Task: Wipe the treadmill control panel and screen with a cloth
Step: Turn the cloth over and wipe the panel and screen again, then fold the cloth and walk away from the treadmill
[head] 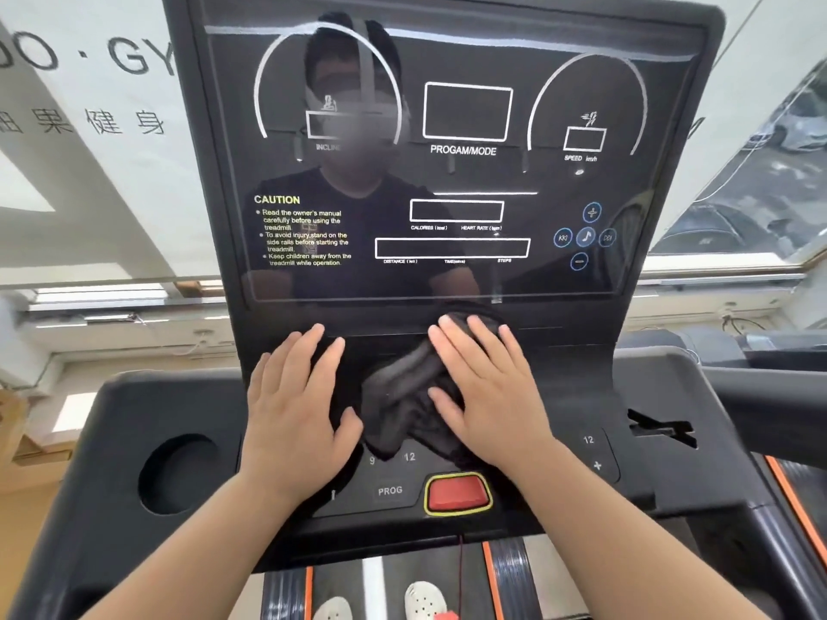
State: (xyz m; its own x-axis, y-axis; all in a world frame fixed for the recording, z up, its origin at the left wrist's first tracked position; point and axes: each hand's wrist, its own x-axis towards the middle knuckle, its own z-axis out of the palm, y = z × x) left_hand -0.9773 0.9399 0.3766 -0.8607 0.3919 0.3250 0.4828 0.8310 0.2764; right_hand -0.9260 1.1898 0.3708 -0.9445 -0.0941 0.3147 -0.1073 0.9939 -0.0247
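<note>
The treadmill's glossy black screen (452,172) rises ahead, printed with white gauges and a CAUTION text. Below it lies the black control panel (577,396) with number keys and a PROG key. A crumpled black cloth (402,396) lies on the panel just under the screen's lower edge. My right hand (488,391) presses flat on the cloth's right part, fingers spread. My left hand (300,404) rests flat on the bare panel to the left of the cloth, its thumb touching the cloth's edge.
A red stop button (456,493) with a yellow rim sits just below my hands, a red cord hanging from it. A round cup holder (179,474) is at the left of the console. Windows stand behind the console. The belt and white shoes show at the bottom.
</note>
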